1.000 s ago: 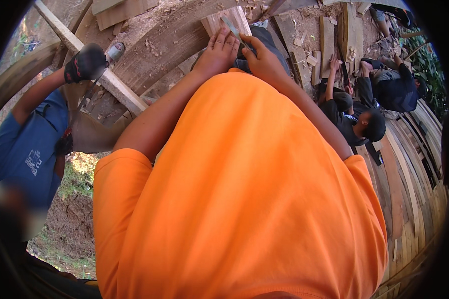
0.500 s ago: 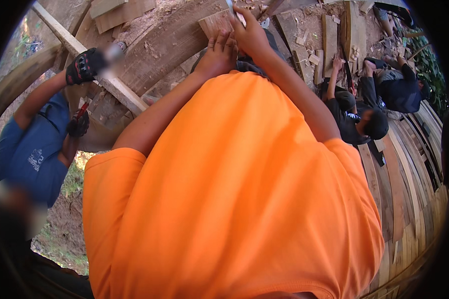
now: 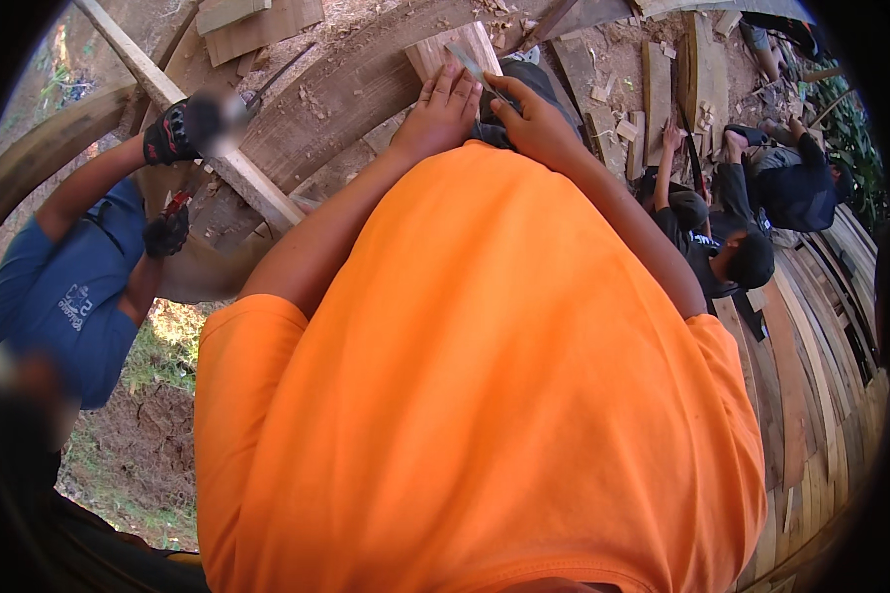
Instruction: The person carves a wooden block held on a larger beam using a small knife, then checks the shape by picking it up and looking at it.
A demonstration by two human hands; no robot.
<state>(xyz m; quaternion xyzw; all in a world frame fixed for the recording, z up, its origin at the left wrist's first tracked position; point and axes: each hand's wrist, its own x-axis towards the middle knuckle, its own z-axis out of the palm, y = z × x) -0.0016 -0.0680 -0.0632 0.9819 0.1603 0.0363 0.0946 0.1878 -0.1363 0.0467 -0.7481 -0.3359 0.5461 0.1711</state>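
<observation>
At far left a co-worker in a blue shirt (image 3: pixel 64 296) wore two black gloves; the upper glove (image 3: pixel 173 131) gripped a blurred tool against a pale wooden batten (image 3: pixel 252 188), the lower glove (image 3: pixel 166 233) sat just beneath it. A long curved plank (image 3: pixel 356 94) ran across the top of the scene.

In the middle, the person in the orange shirt (image 3: pixel 475 395) reached forward with both arms. The left hand (image 3: pixel 443 107) lay flat, fingers spread, pressing on a pale wood block (image 3: pixel 445 51) that rested on the plank. The right hand (image 3: pixel 536 117) was closed around a slim metal blade (image 3: pixel 470 67), its tip touching the block just beside the left fingers.

The step in hand looked like trimming or marking the block; the next move would probably need the left hand kept firm and its fingers kept clear of the blade's path.

To the right, two more people (image 3: pixel 761 198) crouched among offcuts, with stacked boards (image 3: pixel 811 395) beyond them.

Counted: one block, one blade, one batten, three other workers.
</observation>
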